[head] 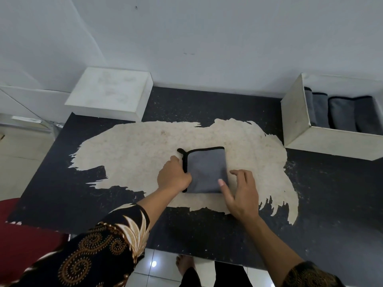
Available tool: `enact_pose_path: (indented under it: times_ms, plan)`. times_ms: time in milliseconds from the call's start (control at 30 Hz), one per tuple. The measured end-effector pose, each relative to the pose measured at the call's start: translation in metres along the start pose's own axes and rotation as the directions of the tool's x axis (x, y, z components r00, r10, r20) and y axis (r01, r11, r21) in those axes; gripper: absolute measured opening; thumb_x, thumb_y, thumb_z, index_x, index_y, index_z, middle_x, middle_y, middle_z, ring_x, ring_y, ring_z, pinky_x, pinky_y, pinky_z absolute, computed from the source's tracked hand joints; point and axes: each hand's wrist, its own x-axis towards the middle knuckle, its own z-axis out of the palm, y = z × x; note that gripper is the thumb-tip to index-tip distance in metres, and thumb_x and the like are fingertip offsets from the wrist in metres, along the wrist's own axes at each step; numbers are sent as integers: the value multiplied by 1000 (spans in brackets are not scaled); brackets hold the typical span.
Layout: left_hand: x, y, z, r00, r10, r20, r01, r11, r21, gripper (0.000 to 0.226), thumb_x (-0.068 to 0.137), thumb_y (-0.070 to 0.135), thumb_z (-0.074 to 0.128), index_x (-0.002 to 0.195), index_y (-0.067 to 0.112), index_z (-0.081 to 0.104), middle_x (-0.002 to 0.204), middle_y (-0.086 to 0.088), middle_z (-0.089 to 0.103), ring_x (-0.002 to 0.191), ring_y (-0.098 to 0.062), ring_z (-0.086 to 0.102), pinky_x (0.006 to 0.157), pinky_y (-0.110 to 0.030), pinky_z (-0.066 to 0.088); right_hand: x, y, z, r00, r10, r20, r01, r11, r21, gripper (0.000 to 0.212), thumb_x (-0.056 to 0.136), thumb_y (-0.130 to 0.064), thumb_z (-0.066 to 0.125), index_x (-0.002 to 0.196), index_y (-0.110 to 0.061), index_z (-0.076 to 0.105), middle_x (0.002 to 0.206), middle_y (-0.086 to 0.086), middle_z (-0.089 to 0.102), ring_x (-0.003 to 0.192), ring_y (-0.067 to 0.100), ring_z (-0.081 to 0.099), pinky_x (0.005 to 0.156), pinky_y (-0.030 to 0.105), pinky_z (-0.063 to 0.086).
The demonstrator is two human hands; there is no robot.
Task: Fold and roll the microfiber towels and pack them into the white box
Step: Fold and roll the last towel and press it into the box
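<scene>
Between lid (pixel 109 94) and white box (pixel 331 141), left hand (pixel 173 179) seemingly grips towel (pixel 206 168); right hand (pixel 242 195) spread flat.

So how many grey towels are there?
5. One folded towel lies on the table; four rolled towels stand side by side in the white box. The box runs past the picture's edge, so more may hide.

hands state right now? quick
Left hand: fingers curled at the black-trimmed left edge of the folded grey microfiber towel; whether it grips cannot be told.
Right hand: open, fingers spread, thumb touching the towel.
</scene>
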Motion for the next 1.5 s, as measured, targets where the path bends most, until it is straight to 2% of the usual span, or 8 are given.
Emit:
enact_pose_path:
  times_ms: [100, 200, 367, 600, 800, 933, 1233, 1500]
  plan:
    - [-10, 13, 6, 947, 271, -173, -230, 947, 224, 67, 90, 41, 59, 146, 19, 29, 145, -8, 38, 127, -30, 44, 95, -40, 46, 18, -17, 6, 993, -73, -90, 66, 995, -74, 46, 95, -48, 44, 122, -11, 55, 131, 9, 47, 116, 23, 47, 89, 44, 50]
    - [-7, 17, 22, 868, 496, 29, -461, 783, 417, 68, 99, 42, 43, 156, 22, 10, 164, -9, 6, 149, -32, 10, 118, -47, 23, 38, -40, 26, 987, -139, 82, 154, 965, -212, 45, 98, -33, 44, 140, -15, 43, 156, 12, 27, 140, 29, 30, 107, 46, 36]
    - [3, -16, 43, 848, 463, 256, -526, 684, 505, 72, 102, 50, 20, 152, 16, -19, 158, -9, -29, 146, -25, -27, 122, -50, 0, 31, -13, 48, 897, -87, 434, 256, 901, -349, 60, 103, -48, 16, 157, -25, 1, 163, 1, -17, 149, 20, -18, 119, 58, 6]
    - [3, -25, 35, 885, 405, 227, -462, 713, 527, 90, 94, 69, 17, 152, 9, -19, 158, -7, -29, 146, -28, -25, 120, -45, -8, 25, -8, 46, 924, 13, 382, 167, 885, -435, 74, 99, -60, 14, 157, -16, -4, 163, 6, -15, 150, 25, -12, 119, 58, -3]
    - [-10, -6, 28, 865, 501, 25, -441, 736, 514, 58, 100, 38, 40, 150, 11, 28, 155, -16, 27, 138, -34, 29, 112, -42, 31, 29, -35, 18, 879, 475, 50, -456, 866, -204, 62, 87, -37, 63, 137, -12, 37, 135, 13, 46, 119, 32, 46, 96, 43, 39]
    - [-12, 28, 29, 946, 312, -86, -297, 943, 152, 36, 98, 29, 49, 132, 15, 49, 133, -7, 51, 114, -23, 53, 91, -33, 46, 38, -32, 14, 729, 648, 219, -636, 761, -133, 37, 85, -37, 65, 110, -13, 54, 109, 7, 65, 100, 29, 62, 84, 37, 51]
    - [12, 99, 26, 926, -239, 293, 282, 953, -114, 122, 57, 78, 69, 151, 11, 28, 137, -11, 55, 113, -32, 60, 93, -44, 53, 34, -47, -4, 855, 437, 281, -463, 886, 32, 17, 88, -24, 60, 99, -12, 53, 90, 3, 63, 77, 23, 59, 57, 29, 38]
    - [16, 107, 36, 960, -236, 154, 232, 972, 41, 51, 95, 46, 46, 116, 1, 55, 80, -9, 58, 64, -22, 54, 44, -27, 36, 10, -52, 10, 944, 292, 156, -309, 946, 95, 27, 87, -30, 61, 106, -19, 46, 96, 3, 64, 83, 24, 60, 63, 30, 39]
